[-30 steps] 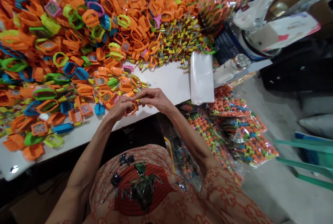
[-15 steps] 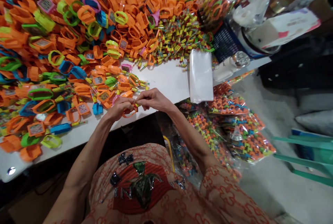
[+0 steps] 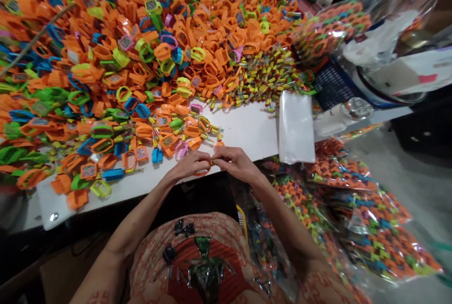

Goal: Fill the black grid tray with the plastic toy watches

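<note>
Both hands are pressed together right at the near edge of the white table (image 3: 243, 127); left hand (image 3: 190, 163) and right hand (image 3: 237, 161) meet fingertip to fingertip, pinched on a small orange plastic ring (image 3: 204, 170) that peeks out under the knuckles, hanging just over the table edge; can't make out what exactly the fingers are doing to it, too small. From the hands, the huge pile of orange, green and blue rings (image 3: 141, 49) spreads from 9 o'clock round to 12; a heap of little yellow-and-red tubes (image 3: 268, 78) sits at about 1 o'clock; a stack of clear plastic bags (image 3: 295, 127) lies at 2 o'clock, close by; filled packets (image 3: 356, 209) lie on the floor at 4 o'clock.
</note>
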Demonstrator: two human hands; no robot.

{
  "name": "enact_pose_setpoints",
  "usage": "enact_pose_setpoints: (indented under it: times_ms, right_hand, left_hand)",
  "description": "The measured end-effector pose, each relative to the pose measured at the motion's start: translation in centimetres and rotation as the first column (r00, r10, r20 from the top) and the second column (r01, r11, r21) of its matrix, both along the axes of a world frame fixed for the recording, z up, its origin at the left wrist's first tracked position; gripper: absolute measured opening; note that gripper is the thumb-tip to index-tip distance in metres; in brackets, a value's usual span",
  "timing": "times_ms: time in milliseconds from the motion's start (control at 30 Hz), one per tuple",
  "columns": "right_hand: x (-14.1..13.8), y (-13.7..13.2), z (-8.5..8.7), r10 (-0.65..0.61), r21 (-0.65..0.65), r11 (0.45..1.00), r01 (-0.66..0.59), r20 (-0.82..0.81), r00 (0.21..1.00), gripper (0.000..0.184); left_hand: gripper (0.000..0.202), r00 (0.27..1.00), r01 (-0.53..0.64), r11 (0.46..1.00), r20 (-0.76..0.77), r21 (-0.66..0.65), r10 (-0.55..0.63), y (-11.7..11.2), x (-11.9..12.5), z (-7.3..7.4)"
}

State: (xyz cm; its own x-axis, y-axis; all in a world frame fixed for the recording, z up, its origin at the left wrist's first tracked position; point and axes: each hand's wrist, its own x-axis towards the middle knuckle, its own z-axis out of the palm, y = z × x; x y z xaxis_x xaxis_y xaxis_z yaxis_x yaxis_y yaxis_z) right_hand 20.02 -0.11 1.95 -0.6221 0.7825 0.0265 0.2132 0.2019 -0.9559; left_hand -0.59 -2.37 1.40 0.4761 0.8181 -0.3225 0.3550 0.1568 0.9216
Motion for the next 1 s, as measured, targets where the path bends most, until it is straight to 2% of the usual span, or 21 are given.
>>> enact_pose_setpoints:
  times_ms: [67, 100, 133, 200, 233, 267, 300, 367, 433, 500, 567, 633, 700, 767, 833, 933, 1000]
  right_hand:
    - [0.1, 0.3, -1.0, -0.076, -0.006, 0.997, 0.076, 0.019, 0.997, 0.031]
    - [0.3, 0.6, -1.8, -0.144, 0.018, 0.989, 0.144, 0.037, 0.989, 0.043]
    - [0.4, 0.9, -2.6, -0.226, 0.071, 0.973, 0.221, 0.067, 0.972, 0.058]
    - [0.6, 1.3, -4.8, -0.375, 0.238, 0.913, 0.332, 0.165, 0.912, 0.082]
    - [0.6, 1.4, -6.0, -0.422, 0.329, 0.881, 0.340, 0.219, 0.880, 0.088]
    - [0.3, 1.4, -7.2, -0.443, 0.408, 0.856, 0.316, 0.265, 0.856, 0.092]
    - [-0.2, 1.2, -8.4, -0.445, 0.471, 0.838, 0.275, 0.299, 0.844, 0.096]
    - [-1.8, 0.7, -10.5, -0.419, 0.560, 0.807, 0.189, 0.315, 0.852, 0.101]
    - [-4.2, -0.1, -11.8, -0.404, 0.633, 0.759, 0.152, 0.276, 0.872, 0.107]
    - [-6.8, -0.8, -12.2, -0.402, 0.684, 0.714, 0.147, 0.228, 0.887, 0.108]
    - [-9.1, -1.2, -12.2, -0.400, 0.701, 0.699, 0.139, 0.222, 0.889, 0.106]
    - [-11.0, -1.3, -11.9, -0.409, 0.699, 0.702, 0.134, 0.243, 0.879, 0.102]
    - [-12.3, -1.1, -11.8, -0.421, 0.689, 0.711, 0.137, 0.261, 0.869, 0.100]
    - [-13.4, -0.7, -11.8, -0.427, 0.679, 0.720, 0.141, 0.273, 0.862, 0.100]
    - [-14.4, -0.3, -12.0, -0.431, 0.669, 0.729, 0.146, 0.282, 0.857, 0.102]
    - [-15.5, -0.1, -12.2, -0.452, 0.658, 0.732, 0.177, 0.274, 0.849, 0.103]
    - [-16.1, 0.0, -12.2, -0.469, 0.652, 0.732, 0.200, 0.269, 0.841, 0.102]
  left_hand:
    - [0.017, 0.992, -0.036, 0.986, -0.111, 0.166, 0.055, -0.1, -0.6, -0.1]
    - [0.017, 0.972, -0.088, 0.951, -0.184, 0.296, 0.147, -0.2, -1.1, -0.2]
    - [0.017, 0.930, -0.139, 0.887, -0.249, 0.441, 0.269, -0.4, -1.8, -0.3]
    - [0.023, 0.791, -0.177, 0.692, -0.316, 0.700, 0.523, -1.1, -3.5, -1.0]
    - [0.030, 0.718, -0.155, 0.603, -0.330, 0.782, 0.613, -1.7, -4.6, -1.6]
    - [0.039, 0.653, -0.118, 0.541, -0.345, 0.833, 0.674, -2.6, -5.6, -2.2]
    - [0.048, 0.598, -0.078, 0.508, -0.367, 0.858, 0.713, -3.7, -6.7, -3.0]
    - [0.060, 0.487, -0.038, 0.499, -0.420, 0.866, 0.766, -6.5, -8.7, -4.8]
    - [0.070, 0.367, -0.064, 0.509, -0.454, 0.858, 0.812, -9.5, -10.6, -6.4]
    - [0.080, 0.213, -0.149, 0.495, -0.461, 0.856, 0.861, -12.4, -12.5, -7.3]
    - [0.090, 0.022, -0.263, 0.445, -0.456, 0.856, 0.890, -14.8, -14.6, -7.2]
    - [0.098, -0.163, -0.374, 0.380, -0.463, 0.846, 0.871, -16.6, -16.8, -6.5]
    - [0.101, -0.265, -0.461, 0.353, -0.506, 0.814, 0.821, -18.0, -18.7, -5.7]
    - [0.099, -0.262, -0.522, 0.391, -0.578, 0.759, 0.773, -18.7, -20.0, -5.4]
    - [0.097, -0.190, -0.536, 0.462, -0.634, 0.706, 0.749, -18.7, -20.3, -5.5]
    - [0.096, -0.078, -0.496, 0.532, -0.645, 0.686, 0.760, -17.0, -19.3, -6.4]
    - [0.097, -0.016, -0.485, 0.543, -0.628, 0.685, 0.778, -15.0, -18.3, -7.0]
